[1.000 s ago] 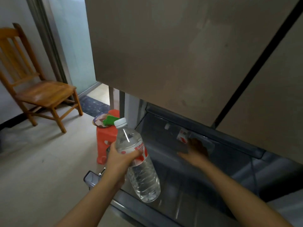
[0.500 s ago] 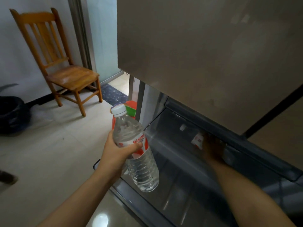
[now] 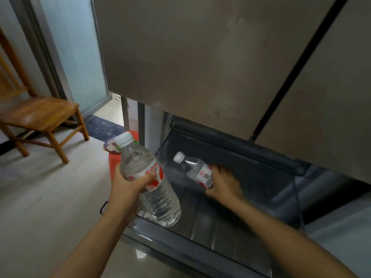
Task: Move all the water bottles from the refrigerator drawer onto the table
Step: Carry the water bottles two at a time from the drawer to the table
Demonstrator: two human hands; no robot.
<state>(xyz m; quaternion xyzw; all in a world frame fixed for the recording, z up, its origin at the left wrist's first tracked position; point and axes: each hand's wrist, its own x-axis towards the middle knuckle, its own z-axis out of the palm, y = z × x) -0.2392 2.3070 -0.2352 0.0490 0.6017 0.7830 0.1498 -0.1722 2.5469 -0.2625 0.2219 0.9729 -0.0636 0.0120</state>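
Note:
The refrigerator drawer (image 3: 230, 227) stands pulled out below the grey fridge doors. My left hand (image 3: 128, 189) is shut around a clear water bottle (image 3: 160, 199) with a white cap and red-and-white label, held tilted over the drawer's left front corner. My right hand (image 3: 224, 183) grips a second water bottle (image 3: 194, 169) of the same kind, lying tilted with its cap pointing up and left, above the drawer's back half. The drawer floor around it shows no other bottle. No table is in view.
A red plastic stool (image 3: 114, 161) with a small patterned item on it stands just left of the drawer. A wooden chair (image 3: 40, 115) is at the far left on the pale tiled floor. The fridge doors (image 3: 200, 67) overhang the drawer's back.
My right hand has come out from under the fridge door edge with a second bottle in its grip. The left hand keeps holding its bottle. The view has swung a little.

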